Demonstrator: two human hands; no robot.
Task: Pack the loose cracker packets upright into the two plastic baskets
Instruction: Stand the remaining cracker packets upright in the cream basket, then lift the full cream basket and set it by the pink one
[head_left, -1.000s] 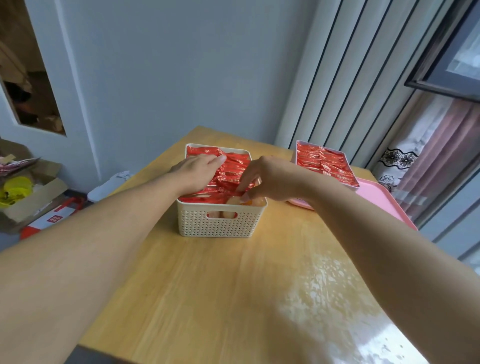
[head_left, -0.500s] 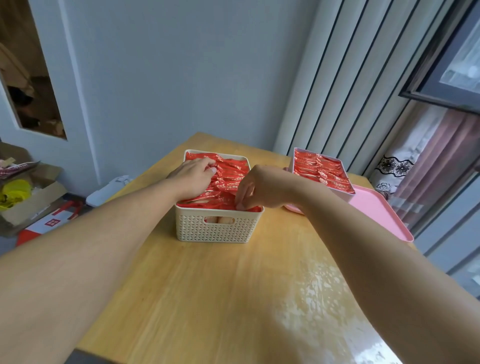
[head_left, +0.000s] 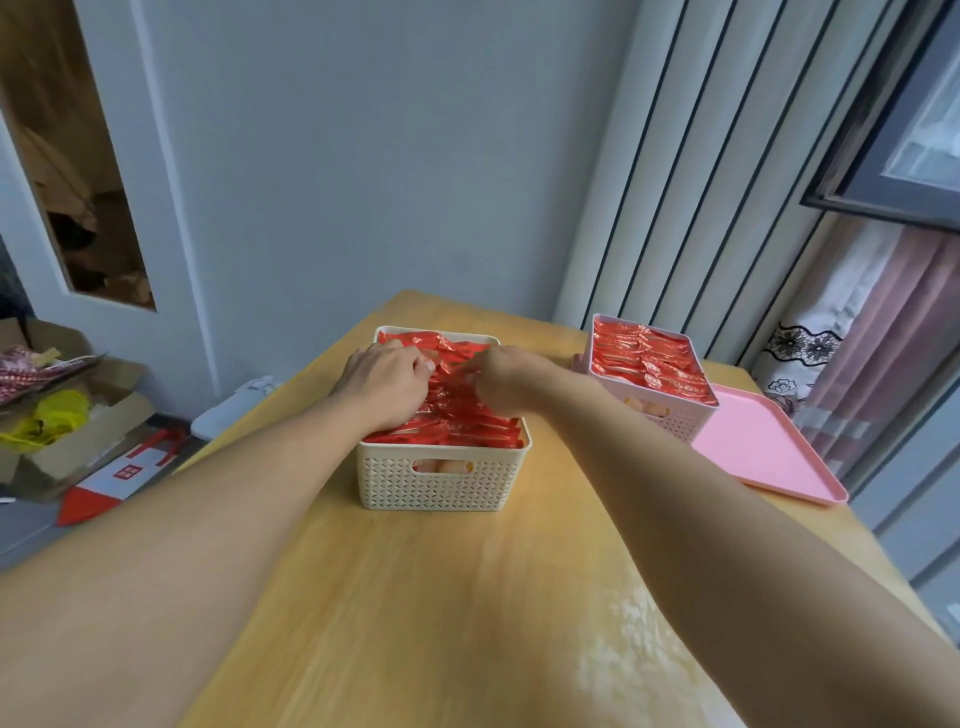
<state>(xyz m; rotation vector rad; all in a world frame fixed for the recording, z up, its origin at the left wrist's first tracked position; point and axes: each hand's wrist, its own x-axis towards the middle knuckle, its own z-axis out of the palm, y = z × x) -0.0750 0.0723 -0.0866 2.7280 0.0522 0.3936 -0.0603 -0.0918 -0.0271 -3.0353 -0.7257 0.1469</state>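
A cream plastic basket (head_left: 441, 483) stands in the middle of the wooden table, filled with upright red cracker packets (head_left: 467, 423). Both hands are over its far half. My left hand (head_left: 387, 387) has its fingers curled down among the packets. My right hand (head_left: 506, 376) has its fingertips curled onto the packets beside it. The two hands nearly touch. A pink plastic basket (head_left: 675, 415) to the right also holds rows of red packets (head_left: 647, 358).
A pink tray (head_left: 763, 449) lies right of the pink basket, near the table's right edge. The wall and ribbed panel stand close behind the table. Cardboard boxes (head_left: 57, 431) sit on the floor at left. Bare tabletop (head_left: 415, 597) lies in front of the cream basket.
My right hand has moved from the basket's near edge toward its middle. My left hand's fingers have curled in, and the two hands now meet over the packets.
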